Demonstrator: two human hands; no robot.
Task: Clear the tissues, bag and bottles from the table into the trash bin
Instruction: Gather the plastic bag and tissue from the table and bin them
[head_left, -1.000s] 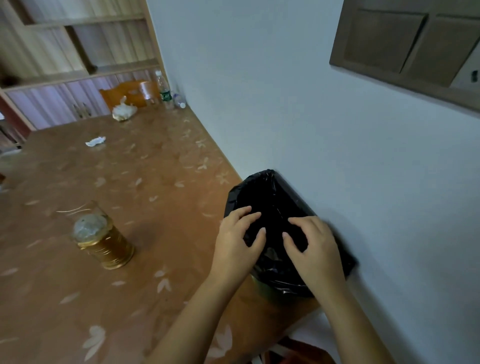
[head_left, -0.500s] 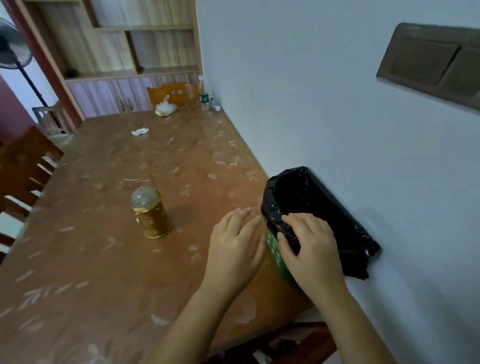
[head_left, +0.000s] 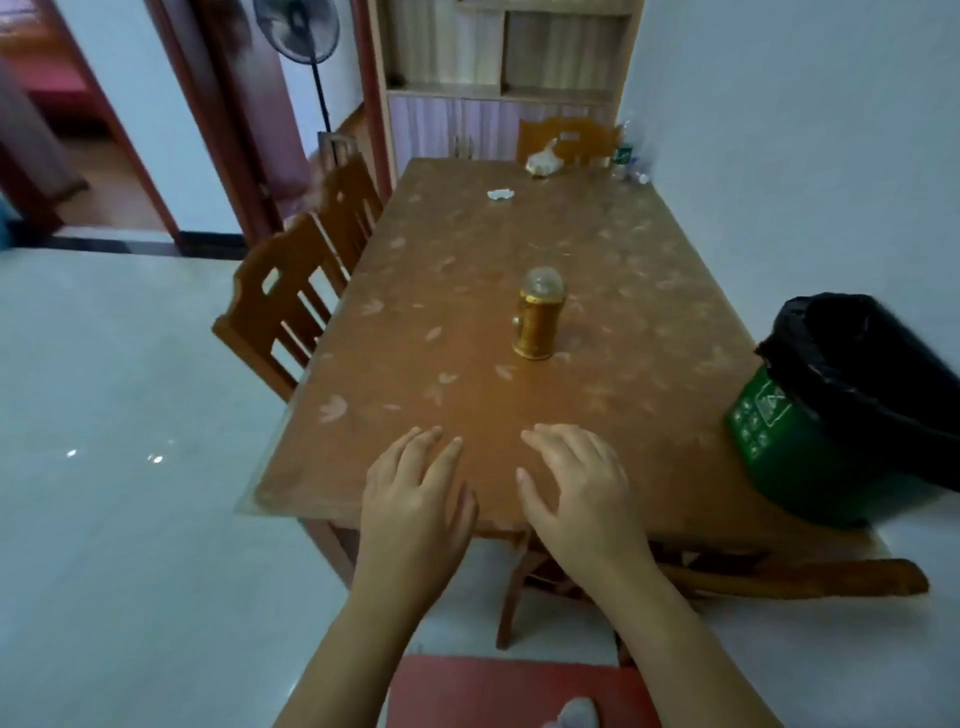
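Observation:
A green trash bin (head_left: 779, 457) lined with a black bag (head_left: 872, 364) stands on the table's near right corner. My left hand (head_left: 415, 499) and my right hand (head_left: 576, 488) hover empty over the near edge of the brown table (head_left: 467, 312), fingers spread, both well left of the bin. At the far end lie a small white tissue (head_left: 500, 194), a crumpled whitish bag (head_left: 544, 162) and two clear bottles: one upright with a green label (head_left: 625, 148), a smaller one beside it (head_left: 640, 174).
A gold lantern-like jar (head_left: 537, 317) stands mid-table. Wooden chairs (head_left: 291, 291) line the left side, one sits at the far end (head_left: 569, 137). Another chair back (head_left: 779, 577) is under the near edge. The wall runs along the right; a fan (head_left: 298, 26) stands at the back.
Both hands have let go of the black bin liner and moved left to the table's near edge. The view has swung left and pulled back, showing the whole table.

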